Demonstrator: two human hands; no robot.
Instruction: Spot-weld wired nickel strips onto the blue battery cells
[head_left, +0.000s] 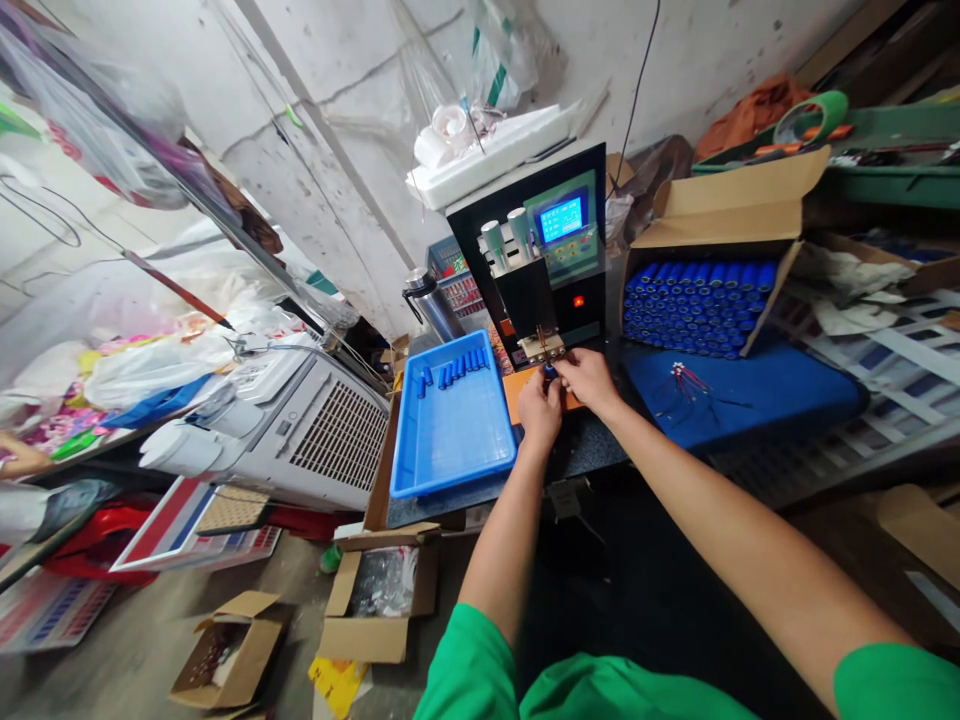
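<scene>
L hand & R hand, fingers curled, both prob. pinching blue cell near machine.

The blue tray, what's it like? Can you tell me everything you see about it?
The blue tray is bright, light blue and looks like plastic. It's a shallow rectangle with a raised rim all round and no lid. It lies flat on a dark tabletop, with the black machine beyond its right side. Inside, toward the far end, lie small dark blue cylinders, most of them in a row. The person's left hand is just to its right, not holding it.
</scene>
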